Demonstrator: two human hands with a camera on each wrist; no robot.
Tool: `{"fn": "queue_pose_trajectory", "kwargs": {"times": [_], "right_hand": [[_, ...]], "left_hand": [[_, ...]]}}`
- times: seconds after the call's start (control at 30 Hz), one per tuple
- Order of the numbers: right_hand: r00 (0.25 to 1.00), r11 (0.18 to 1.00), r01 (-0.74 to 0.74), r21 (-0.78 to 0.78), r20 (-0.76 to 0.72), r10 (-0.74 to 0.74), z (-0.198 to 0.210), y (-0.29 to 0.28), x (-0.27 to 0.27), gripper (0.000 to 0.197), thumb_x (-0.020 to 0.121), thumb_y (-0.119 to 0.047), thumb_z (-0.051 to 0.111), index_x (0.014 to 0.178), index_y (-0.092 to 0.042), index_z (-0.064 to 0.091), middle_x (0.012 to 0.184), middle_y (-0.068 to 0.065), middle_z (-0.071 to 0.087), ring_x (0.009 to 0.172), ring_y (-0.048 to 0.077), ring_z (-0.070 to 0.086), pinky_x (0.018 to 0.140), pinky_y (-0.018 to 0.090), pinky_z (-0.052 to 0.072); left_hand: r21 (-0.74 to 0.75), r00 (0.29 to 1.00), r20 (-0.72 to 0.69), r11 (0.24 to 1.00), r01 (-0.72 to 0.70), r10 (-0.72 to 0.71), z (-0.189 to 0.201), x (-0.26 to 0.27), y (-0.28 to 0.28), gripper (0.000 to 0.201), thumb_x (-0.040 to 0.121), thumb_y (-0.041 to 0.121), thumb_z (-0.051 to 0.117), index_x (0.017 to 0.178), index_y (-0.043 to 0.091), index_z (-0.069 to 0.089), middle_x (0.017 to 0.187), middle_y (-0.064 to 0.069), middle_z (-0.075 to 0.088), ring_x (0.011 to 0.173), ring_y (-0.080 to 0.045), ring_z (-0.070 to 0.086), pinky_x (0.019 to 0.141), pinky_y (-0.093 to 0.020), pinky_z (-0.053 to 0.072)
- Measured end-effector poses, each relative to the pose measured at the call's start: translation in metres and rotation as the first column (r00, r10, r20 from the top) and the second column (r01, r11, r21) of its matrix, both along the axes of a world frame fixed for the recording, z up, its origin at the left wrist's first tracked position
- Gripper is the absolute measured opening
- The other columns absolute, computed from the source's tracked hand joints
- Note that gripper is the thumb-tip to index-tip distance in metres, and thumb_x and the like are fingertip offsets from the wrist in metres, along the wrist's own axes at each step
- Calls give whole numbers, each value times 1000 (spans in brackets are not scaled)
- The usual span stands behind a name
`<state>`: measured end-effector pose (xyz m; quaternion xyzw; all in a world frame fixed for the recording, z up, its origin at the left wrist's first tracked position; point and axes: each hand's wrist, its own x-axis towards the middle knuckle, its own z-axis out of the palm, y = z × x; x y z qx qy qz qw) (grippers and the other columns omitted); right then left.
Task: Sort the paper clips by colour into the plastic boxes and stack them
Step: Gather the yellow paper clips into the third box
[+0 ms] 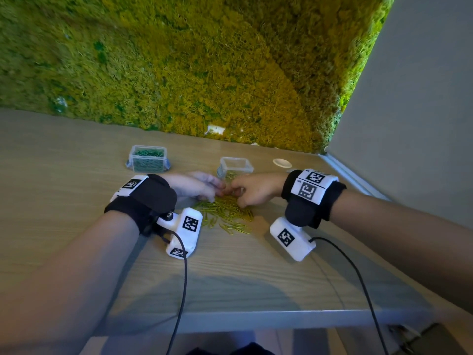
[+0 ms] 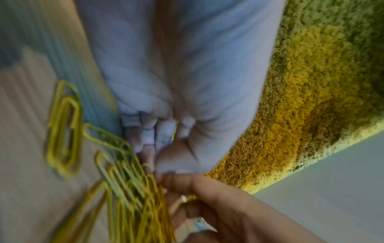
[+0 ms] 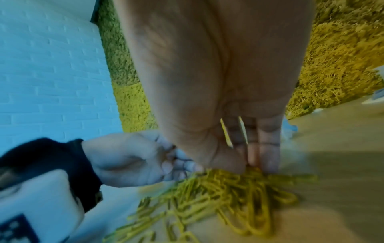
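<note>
Green box: a clear plastic box [image 1: 147,159] packed with green paper clips [image 1: 148,162] stood on the wooden table [image 1: 64,201], far left of the hands, its long side running left to right.
Left hand: the left hand [image 1: 194,187] lay low over the far edge of the yellow pile, fingers [image 2: 145,138] curled inward and bunched; a sliver of yellow showed between them in the left wrist view, so it seemed to be holding a clip, though blur kept the grip unclear.
Yellow clips: the yellow paper clips [image 1: 227,216] lay in a loose heap on the table between and just in front of both hands, their long axes pointing every way; strays trailed toward the person.
Right hand: the right hand [image 1: 253,190] met the left over the pile, fingers [image 3: 268,144] bent down into the heap with tips touching the clips; one or two yellow clips stood trapped between its fingers.
Empty-looking box: a second clear box [image 1: 235,167] sat just beyond the hands, with a few yellow clips inside.
Disc: a small white disc [image 1: 282,163] lay to the right of that box.
</note>
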<state>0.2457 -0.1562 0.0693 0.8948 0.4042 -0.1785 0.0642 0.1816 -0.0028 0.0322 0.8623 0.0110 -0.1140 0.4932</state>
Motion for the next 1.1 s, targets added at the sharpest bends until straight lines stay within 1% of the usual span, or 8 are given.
{"fn": "queue_pose_trajectory", "kwargs": {"times": [0.1,0.2,0.43,0.6,0.73,0.9,1.0,1.1], "right_hand": [[993,997,46,-56,-102,-51,4,-15,-1,83,84,-52,65,149,-18,27,150,2,35,130,16,41,105,26,34],[988,992,46,-118,-141,-63,3,-27,-2,102,74,-55,73,151,-18,17,153,3,28,131,23,43,110,37,38],[981,995,103,14,-167,-99,-6,-19,-11,73,72,-39,80,131,-7,50,124,6,62,114,22,59,92,25,48],[992,990,81,113,-102,-69,-5,-13,-15,82,77,-41,75,141,-4,39,136,8,52,120,22,52,97,25,41],[988,982,66,178,-152,-39,-4,-5,-16,68,77,-33,77,132,-3,50,129,10,58,116,24,56,96,28,45],[911,931,227,286,-399,-99,-11,4,-7,64,79,-10,75,133,-3,42,122,6,47,81,13,61,68,22,56],[912,925,240,294,-396,-110,-13,9,-3,56,83,-5,70,131,0,41,133,16,47,70,13,61,64,21,56],[939,929,222,295,-320,-123,-16,15,3,51,84,-8,70,128,1,47,123,19,60,65,14,64,62,23,55]], "left_hand": [[180,998,-40,983,49,-43,6,-3,8,63,85,12,68,140,18,37,134,-8,43,124,-20,43,101,-28,34],[398,986,-154,909,126,-69,14,-8,17,85,74,34,79,143,29,31,144,-6,33,130,-18,37,107,-30,32],[622,951,-288,735,271,-107,22,-12,16,86,78,39,73,146,35,22,139,2,37,115,-13,44,99,-29,40],[557,965,-224,795,241,-136,11,-5,3,91,73,34,79,146,30,23,140,-4,38,112,-17,48,98,-32,44],[462,991,-99,878,124,-88,1,3,1,84,73,29,79,141,15,32,128,-1,47,107,-17,50,89,-29,45],[347,999,32,938,16,-29,-10,13,0,63,78,20,76,129,9,41,89,0,52,89,-19,50,77,-30,39],[298,994,109,953,-53,21,-16,17,1,49,79,14,74,117,8,44,97,-10,56,89,-22,51,80,-42,44],[161,985,162,984,-79,53,-21,20,6,39,82,7,70,111,7,45,99,-18,59,85,-24,55,82,-44,47]]}}
